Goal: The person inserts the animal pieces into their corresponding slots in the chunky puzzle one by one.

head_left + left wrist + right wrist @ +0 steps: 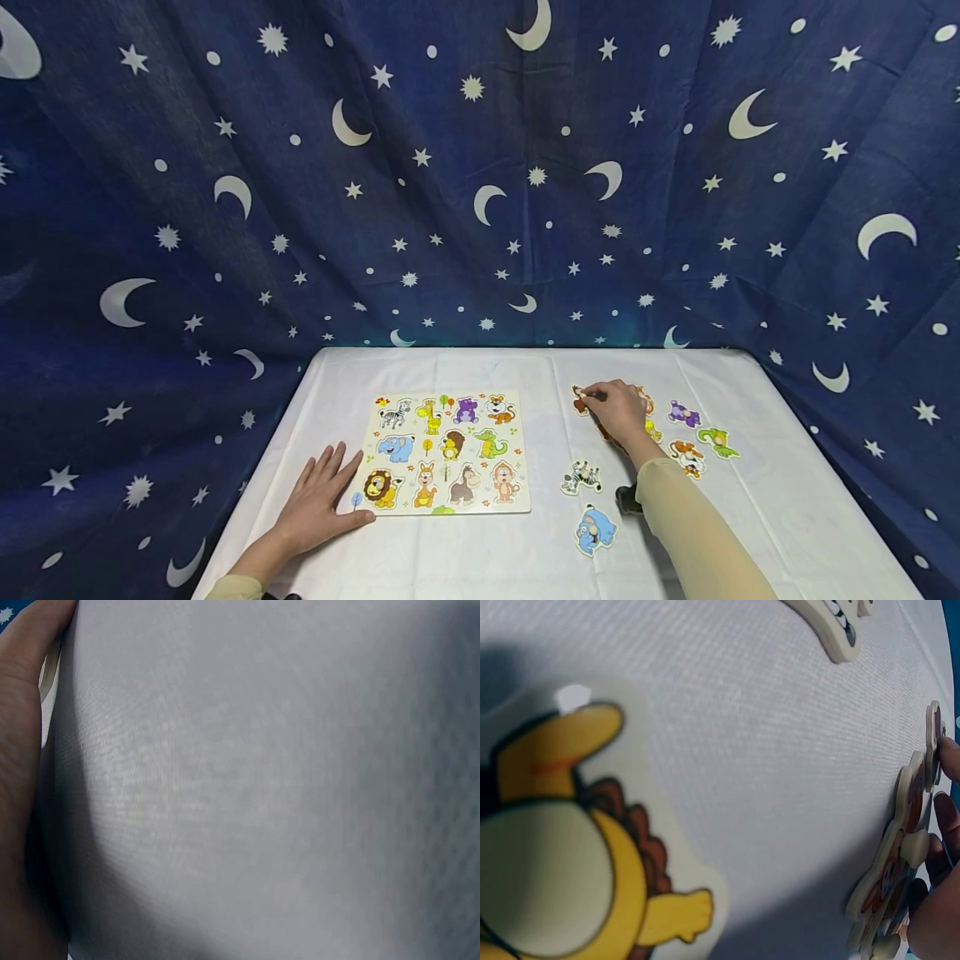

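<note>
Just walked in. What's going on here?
A person is handling an animal puzzle. Their right hand pinches a small brown piece over on the right of the table. The left hand rests, fingers spread, at the left edge of the board. The zebra piece and elephant piece lie loose to the board's right, with more pieces around the right hand.

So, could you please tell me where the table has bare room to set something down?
A bare strip of table runs between the board and the zebra piece, and a wider patch right of the green piece. Around the right hand it is crowded with pieces.
</note>
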Demonstrator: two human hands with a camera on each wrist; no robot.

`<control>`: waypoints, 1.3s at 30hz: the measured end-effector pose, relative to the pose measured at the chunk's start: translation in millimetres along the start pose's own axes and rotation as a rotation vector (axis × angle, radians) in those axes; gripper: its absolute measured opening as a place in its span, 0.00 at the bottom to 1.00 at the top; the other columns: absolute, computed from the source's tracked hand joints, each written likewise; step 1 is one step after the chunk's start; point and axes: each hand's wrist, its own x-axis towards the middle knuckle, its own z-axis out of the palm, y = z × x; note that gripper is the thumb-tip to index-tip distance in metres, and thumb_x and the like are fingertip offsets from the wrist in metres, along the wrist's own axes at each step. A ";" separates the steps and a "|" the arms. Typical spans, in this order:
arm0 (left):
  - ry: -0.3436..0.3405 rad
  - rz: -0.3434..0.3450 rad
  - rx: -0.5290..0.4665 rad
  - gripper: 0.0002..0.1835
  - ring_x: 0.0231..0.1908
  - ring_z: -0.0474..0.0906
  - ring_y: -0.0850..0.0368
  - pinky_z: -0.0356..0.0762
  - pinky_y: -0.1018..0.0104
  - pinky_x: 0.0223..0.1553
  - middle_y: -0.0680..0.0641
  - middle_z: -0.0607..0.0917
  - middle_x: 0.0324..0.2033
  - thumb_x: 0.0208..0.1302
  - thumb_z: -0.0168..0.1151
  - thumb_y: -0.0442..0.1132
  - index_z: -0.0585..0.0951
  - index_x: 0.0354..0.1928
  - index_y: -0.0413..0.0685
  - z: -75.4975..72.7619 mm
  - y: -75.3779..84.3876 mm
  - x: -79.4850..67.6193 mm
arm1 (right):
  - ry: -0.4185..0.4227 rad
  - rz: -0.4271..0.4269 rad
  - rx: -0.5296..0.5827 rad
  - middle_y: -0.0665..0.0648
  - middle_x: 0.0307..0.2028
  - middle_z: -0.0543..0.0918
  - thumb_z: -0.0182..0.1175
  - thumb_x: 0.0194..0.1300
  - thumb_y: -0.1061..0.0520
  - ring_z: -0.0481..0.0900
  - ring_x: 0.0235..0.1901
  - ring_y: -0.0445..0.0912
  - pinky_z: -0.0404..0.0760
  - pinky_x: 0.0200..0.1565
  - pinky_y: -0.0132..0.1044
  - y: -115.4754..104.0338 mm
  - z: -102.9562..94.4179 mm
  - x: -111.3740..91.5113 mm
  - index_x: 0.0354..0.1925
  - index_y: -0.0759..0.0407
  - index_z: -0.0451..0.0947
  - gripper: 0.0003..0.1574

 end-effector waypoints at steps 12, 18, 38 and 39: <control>0.002 0.000 -0.018 0.59 0.78 0.42 0.35 0.34 0.41 0.77 0.36 0.53 0.79 0.50 0.66 0.78 0.63 0.79 0.53 1.8 -1.4 0.0 | -0.009 0.006 -0.022 0.62 0.50 0.83 0.66 0.70 0.49 0.73 0.54 0.63 0.63 0.58 0.66 -0.4 -2.1 0.8 0.47 0.54 0.88 0.13; -0.016 -0.012 -0.028 0.60 0.79 0.41 0.36 0.32 0.43 0.77 0.36 0.51 0.80 0.49 0.65 0.79 0.62 0.80 0.54 2.9 -1.5 0.1 | 0.022 -0.012 -0.031 0.61 0.48 0.82 0.68 0.69 0.49 0.73 0.53 0.62 0.64 0.57 0.66 -1.0 -2.4 0.7 0.45 0.53 0.89 0.12; 0.047 0.037 -0.031 0.58 0.77 0.45 0.33 0.34 0.41 0.77 0.33 0.55 0.78 0.50 0.68 0.75 0.66 0.78 0.51 1.0 0.9 -2.6 | 0.110 -0.163 0.110 0.53 0.43 0.83 0.72 0.64 0.46 0.73 0.48 0.55 0.68 0.52 0.56 -55.2 -2.5 -14.5 0.40 0.49 0.90 0.10; 0.040 0.033 -0.031 0.58 0.77 0.45 0.33 0.34 0.41 0.77 0.33 0.55 0.78 0.50 0.68 0.76 0.65 0.78 0.52 0.6 1.0 -2.3 | 0.108 -0.168 0.117 0.53 0.43 0.83 0.73 0.64 0.46 0.73 0.48 0.55 0.68 0.52 0.55 -58.5 -2.2 -16.0 0.40 0.49 0.90 0.10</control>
